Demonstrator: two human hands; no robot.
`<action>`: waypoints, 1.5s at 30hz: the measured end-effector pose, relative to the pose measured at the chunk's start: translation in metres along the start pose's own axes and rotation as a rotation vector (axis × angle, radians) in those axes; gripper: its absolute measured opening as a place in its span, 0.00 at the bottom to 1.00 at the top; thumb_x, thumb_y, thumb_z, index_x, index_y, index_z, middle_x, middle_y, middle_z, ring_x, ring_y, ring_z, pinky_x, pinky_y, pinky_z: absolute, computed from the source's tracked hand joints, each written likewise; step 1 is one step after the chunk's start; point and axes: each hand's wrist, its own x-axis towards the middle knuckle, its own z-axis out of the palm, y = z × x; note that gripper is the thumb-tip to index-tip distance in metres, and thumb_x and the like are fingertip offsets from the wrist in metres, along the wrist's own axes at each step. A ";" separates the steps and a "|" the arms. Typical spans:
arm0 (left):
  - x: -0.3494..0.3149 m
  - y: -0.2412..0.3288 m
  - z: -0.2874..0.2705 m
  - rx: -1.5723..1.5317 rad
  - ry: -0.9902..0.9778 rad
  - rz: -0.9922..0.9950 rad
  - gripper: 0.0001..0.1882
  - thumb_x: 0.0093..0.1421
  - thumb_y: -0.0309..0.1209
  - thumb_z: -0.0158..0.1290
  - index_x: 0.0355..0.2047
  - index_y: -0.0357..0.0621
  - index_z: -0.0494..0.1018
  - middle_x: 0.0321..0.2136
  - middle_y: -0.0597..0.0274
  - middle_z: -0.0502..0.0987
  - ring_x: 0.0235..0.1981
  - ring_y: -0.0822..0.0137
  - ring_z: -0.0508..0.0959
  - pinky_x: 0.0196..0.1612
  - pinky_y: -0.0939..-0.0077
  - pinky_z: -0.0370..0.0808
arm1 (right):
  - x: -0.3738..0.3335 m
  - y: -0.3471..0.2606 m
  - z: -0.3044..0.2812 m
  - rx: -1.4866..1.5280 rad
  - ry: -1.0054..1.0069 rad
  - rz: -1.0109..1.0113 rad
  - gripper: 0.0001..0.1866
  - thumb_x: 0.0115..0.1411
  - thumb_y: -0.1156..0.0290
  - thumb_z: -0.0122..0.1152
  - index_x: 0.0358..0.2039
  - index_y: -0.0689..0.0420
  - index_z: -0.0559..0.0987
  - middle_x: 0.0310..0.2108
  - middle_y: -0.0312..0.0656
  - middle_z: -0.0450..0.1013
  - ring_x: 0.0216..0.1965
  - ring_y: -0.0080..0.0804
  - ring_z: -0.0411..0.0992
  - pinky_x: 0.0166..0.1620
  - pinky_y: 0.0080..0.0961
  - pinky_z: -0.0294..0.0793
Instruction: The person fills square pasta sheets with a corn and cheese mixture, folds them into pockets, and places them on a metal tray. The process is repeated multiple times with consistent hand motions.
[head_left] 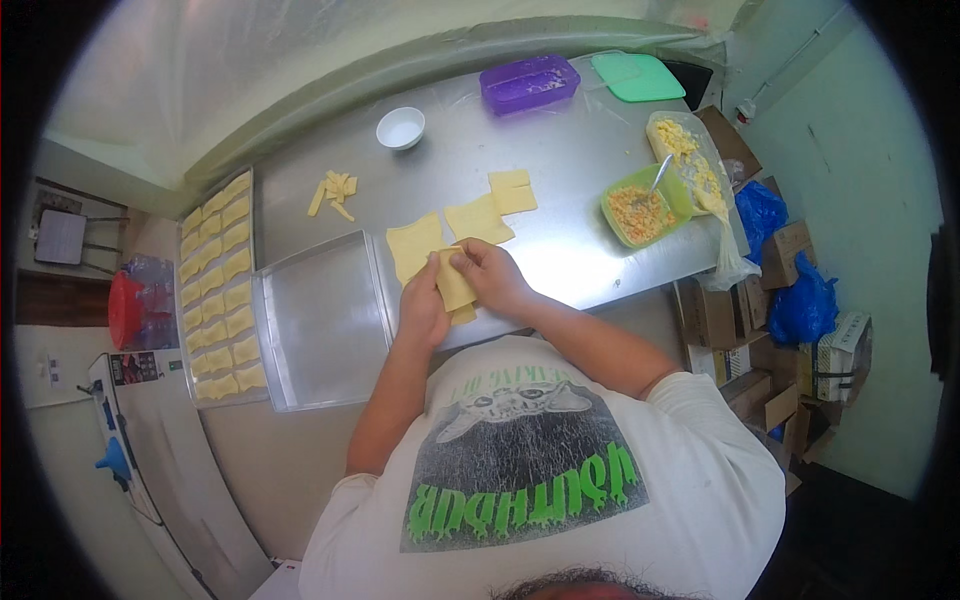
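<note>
A: Layout about the grip?
B: Table [590,150] beneath and ahead; metal tray [325,325] just left; dough sheet [412,240] just ahead.
A: Grip state?
B: Left grip [425,312] and right grip [490,280] are closed on the dough piece [454,287] between them, thumbs on top.
A: Handling?
B: Likely light, soft, easily torn; hold opposite edges, pressing lightly.

Soft, moderately bright light with a faint greenish cast fills the room. A pale glare spreads over the right half of the steel table [570,272]; shadows are gentle. The lower right corner sinks to near-black. Wide-angle distortion bows the table's edges inside a dark rounded rim. Fine detail looks slightly soft throughout.
</note>
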 end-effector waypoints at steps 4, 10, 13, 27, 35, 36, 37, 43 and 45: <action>-0.013 -0.007 0.015 0.964 0.219 0.451 0.20 0.74 0.42 0.45 0.42 0.34 0.76 0.30 0.58 0.78 0.32 0.69 0.76 0.37 0.70 0.74 | -0.007 -0.009 -0.001 -0.126 0.051 -0.031 0.15 0.71 0.61 0.53 0.41 0.62 0.76 0.26 0.50 0.76 0.27 0.40 0.74 0.35 0.34 0.72; -0.012 -0.027 0.024 1.105 0.299 0.829 0.21 0.74 0.41 0.46 0.32 0.35 0.74 0.22 0.44 0.76 0.22 0.55 0.75 0.28 0.61 0.71 | -0.010 -0.010 0.009 -0.273 0.255 -0.062 0.17 0.72 0.57 0.52 0.38 0.60 0.76 0.21 0.56 0.73 0.24 0.55 0.74 0.28 0.41 0.71; -0.009 -0.028 0.020 1.063 0.335 0.836 0.25 0.74 0.43 0.45 0.25 0.35 0.66 0.16 0.53 0.68 0.20 0.68 0.64 0.25 0.65 0.65 | -0.013 -0.012 0.010 -0.281 0.363 -0.141 0.17 0.71 0.59 0.54 0.33 0.62 0.77 0.20 0.56 0.72 0.23 0.55 0.73 0.27 0.41 0.70; -0.004 -0.026 0.011 0.731 0.343 0.372 0.25 0.73 0.45 0.45 0.28 0.34 0.73 0.20 0.57 0.73 0.24 0.70 0.70 0.31 0.69 0.69 | -0.009 -0.012 -0.012 -0.350 0.293 0.036 0.21 0.70 0.57 0.55 0.34 0.64 0.81 0.22 0.54 0.76 0.23 0.47 0.75 0.30 0.37 0.72; -0.004 -0.023 0.013 0.917 0.346 0.728 0.23 0.74 0.42 0.46 0.29 0.35 0.73 0.21 0.64 0.72 0.25 0.76 0.67 0.29 0.74 0.68 | -0.007 -0.004 -0.019 -0.292 0.467 -0.122 0.19 0.69 0.59 0.57 0.34 0.65 0.80 0.24 0.57 0.75 0.24 0.52 0.74 0.31 0.38 0.73; -0.004 -0.023 0.010 0.917 0.347 0.729 0.23 0.74 0.42 0.46 0.29 0.35 0.73 0.21 0.64 0.72 0.25 0.76 0.67 0.29 0.74 0.68 | -0.009 -0.005 -0.020 -0.296 0.432 -0.127 0.19 0.70 0.59 0.57 0.34 0.65 0.80 0.23 0.56 0.75 0.23 0.50 0.74 0.31 0.37 0.73; -0.003 -0.021 0.009 0.911 0.353 0.738 0.22 0.74 0.42 0.47 0.29 0.35 0.72 0.20 0.64 0.71 0.23 0.75 0.66 0.28 0.74 0.67 | -0.009 -0.004 -0.021 -0.295 0.434 -0.127 0.19 0.70 0.59 0.57 0.34 0.65 0.80 0.23 0.56 0.75 0.23 0.50 0.74 0.31 0.37 0.73; -0.025 -0.002 0.031 1.090 0.233 0.921 0.16 0.71 0.39 0.51 0.33 0.38 0.76 0.21 0.61 0.75 0.23 0.71 0.72 0.27 0.72 0.68 | -0.015 0.007 -0.030 -0.218 0.494 -0.079 0.21 0.72 0.58 0.53 0.34 0.66 0.80 0.24 0.52 0.77 0.25 0.38 0.73 0.34 0.36 0.73; -0.031 0.012 0.040 1.240 0.144 0.999 0.14 0.69 0.38 0.54 0.33 0.39 0.76 0.22 0.60 0.75 0.22 0.67 0.73 0.26 0.71 0.69 | -0.019 0.016 -0.044 -0.112 0.221 0.134 0.21 0.73 0.58 0.49 0.46 0.65 0.79 0.35 0.50 0.80 0.30 0.35 0.73 0.40 0.31 0.74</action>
